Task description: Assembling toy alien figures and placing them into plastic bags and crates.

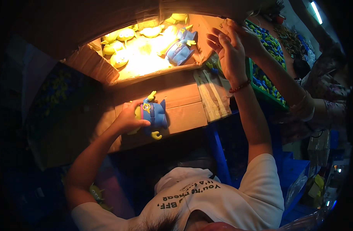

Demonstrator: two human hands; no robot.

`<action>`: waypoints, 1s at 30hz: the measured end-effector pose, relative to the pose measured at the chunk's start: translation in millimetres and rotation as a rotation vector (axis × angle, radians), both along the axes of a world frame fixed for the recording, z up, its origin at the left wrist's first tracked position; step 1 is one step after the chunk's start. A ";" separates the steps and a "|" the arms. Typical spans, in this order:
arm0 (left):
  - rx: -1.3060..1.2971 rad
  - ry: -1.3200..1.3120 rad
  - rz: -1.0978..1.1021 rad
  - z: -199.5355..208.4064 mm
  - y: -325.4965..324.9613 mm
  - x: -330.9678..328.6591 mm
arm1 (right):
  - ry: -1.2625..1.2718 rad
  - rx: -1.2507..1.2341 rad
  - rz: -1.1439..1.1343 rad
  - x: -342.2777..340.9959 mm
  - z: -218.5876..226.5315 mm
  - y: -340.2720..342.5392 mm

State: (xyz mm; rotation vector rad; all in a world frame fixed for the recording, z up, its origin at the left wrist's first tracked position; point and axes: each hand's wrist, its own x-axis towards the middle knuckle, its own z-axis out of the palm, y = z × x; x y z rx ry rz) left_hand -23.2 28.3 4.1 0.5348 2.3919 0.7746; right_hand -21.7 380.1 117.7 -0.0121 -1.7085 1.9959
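My left hand (pixel 131 118) is closed round the head end of a toy figure (pixel 156 114) with a blue body, a dark belt and yellow-green arms. The figure lies sideways over the cardboard ledge in front of me, its feet pointing right. My right hand (pixel 231 56) is raised by the right side of the lit cardboard box, fingers apart, and nothing shows in it. Right beside it is another person's hand (pixel 247 36), which overlaps it in the picture. I cannot tell whether the two hands touch.
Inside the brightly lit cardboard box (pixel 205 46) are yellow-green toy heads (pixel 118 58) and blue-bodied figures (pixel 179 53). A green crate (pixel 269 92) of blue and green parts stands at right. In front is the cardboard ledge (pixel 184 90); a dim heap of parts (pixel 57 90) lies left.
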 end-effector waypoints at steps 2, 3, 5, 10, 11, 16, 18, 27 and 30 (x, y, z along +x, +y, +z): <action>0.005 -0.003 -0.005 -2.2 0.9 0.5 | -0.028 -0.073 0.005 -0.8 7.4 3.3; 0.007 -0.018 -0.004 -1.7 2.5 0.5 | -0.040 -0.042 0.007 0.1 9.5 -4.0; -0.001 -0.054 0.006 3.0 1.7 0.9 | -0.090 -0.055 -0.003 -8.5 6.2 -7.4; 0.060 -0.009 0.033 -2.0 -2.4 6.3 | 0.015 0.511 0.345 30.9 -48.9 -44.3; 0.056 0.000 0.027 -3.2 -2.6 5.6 | -0.002 0.685 0.423 46.8 -59.9 -59.5; 0.051 -0.009 0.023 5.6 2.1 4.4 | 0.064 1.272 0.511 79.8 -103.9 -91.9; 0.037 -0.047 0.028 11.1 4.4 3.3 | 0.049 1.351 0.531 79.3 -112.4 -100.5; -0.034 0.038 0.019 -4.9 0.8 4.0 | -0.074 1.468 0.569 76.1 -106.2 -129.7; -0.058 0.000 0.013 7.1 5.2 5.6 | -0.037 1.421 0.549 70.0 -111.8 -133.4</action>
